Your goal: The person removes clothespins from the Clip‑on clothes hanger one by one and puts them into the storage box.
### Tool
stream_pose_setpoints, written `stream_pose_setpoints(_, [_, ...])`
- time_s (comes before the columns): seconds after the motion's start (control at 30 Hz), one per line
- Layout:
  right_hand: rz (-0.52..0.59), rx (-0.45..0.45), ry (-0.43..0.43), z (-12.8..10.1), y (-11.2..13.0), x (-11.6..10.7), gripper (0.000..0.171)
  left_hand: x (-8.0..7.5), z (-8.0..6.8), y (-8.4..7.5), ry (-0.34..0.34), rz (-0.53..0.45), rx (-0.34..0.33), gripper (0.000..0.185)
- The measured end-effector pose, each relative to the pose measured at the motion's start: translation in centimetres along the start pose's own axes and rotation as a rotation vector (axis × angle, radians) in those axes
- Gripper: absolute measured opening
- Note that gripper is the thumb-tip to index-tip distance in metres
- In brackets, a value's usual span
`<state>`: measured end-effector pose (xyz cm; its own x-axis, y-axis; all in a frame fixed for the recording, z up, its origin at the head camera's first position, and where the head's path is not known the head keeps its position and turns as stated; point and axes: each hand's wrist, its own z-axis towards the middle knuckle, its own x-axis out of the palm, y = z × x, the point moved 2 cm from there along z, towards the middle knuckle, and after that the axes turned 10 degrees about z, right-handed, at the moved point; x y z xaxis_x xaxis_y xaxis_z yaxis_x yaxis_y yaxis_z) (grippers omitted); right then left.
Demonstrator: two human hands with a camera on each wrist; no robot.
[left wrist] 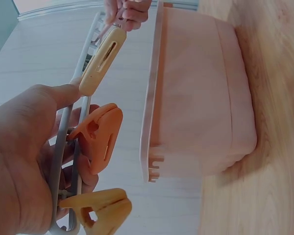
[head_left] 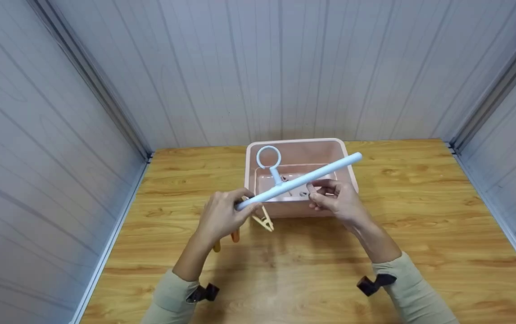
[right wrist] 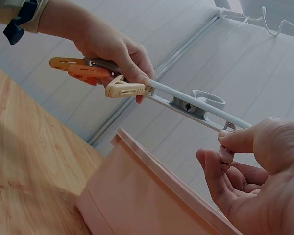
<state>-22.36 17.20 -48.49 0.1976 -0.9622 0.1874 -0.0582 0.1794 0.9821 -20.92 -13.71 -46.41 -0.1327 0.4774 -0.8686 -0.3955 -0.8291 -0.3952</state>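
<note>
Left hand grips a smooth pale-blue peg hanger; right hand pinches a pink peg above the pink plastic tub at 12 o'clock.

Both forearms reach forward over the worktop; the left hand is curled in a grip, the right hand pinches with thumb and fingertips.

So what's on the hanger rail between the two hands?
In the right wrist view, a cream clip beside the left hand, then the hanger's ring mount; the right hand pinches a pink clip.
</note>
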Motion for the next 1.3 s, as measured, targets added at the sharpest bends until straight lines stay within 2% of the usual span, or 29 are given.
stream_pose_setpoints(0.17, [-0.065, -0.043, -0.039, 0.1, 0.3, 0.1, 0.044, 0.4, -0.1, 0.2, -0.001, -0.054, -0.021, 0.021])
stream_pose_setpoints(0.37, [-0.033, -0.054, -0.04, 0.2, 0.6, 0.2, 0.044, 1.1, -0.2, 0.4, -0.027, -0.136, -0.048, 0.022])
stream_pose_setpoints(0.57, [0.021, -0.053, -0.045, 0.3, 1.0, 0.1, 0.043, 1.4, -0.3, 0.3, -0.081, -0.14, -0.033, 0.023])
stream_pose_setpoints(0.83, [0.041, -0.052, -0.009, 0.3, 1.4, -0.1, 0.039, 1.4, -0.4, 0.0, -0.135, -0.126, -0.027, 0.023])
stream_pose_setpoints(1.1, [0.032, -0.035, 0.012, 0.3, 1.6, -0.4, 0.041, 1.3, -0.5, 0.0, -0.158, -0.12, -0.03, 0.024])
stream_pose_setpoints(1.3, [0.023, -0.023, 0.002, 0.2, 1.9, -0.9, 0.049, 1.0, -0.5, 0.6, -0.161, -0.148, -0.064, 0.024])
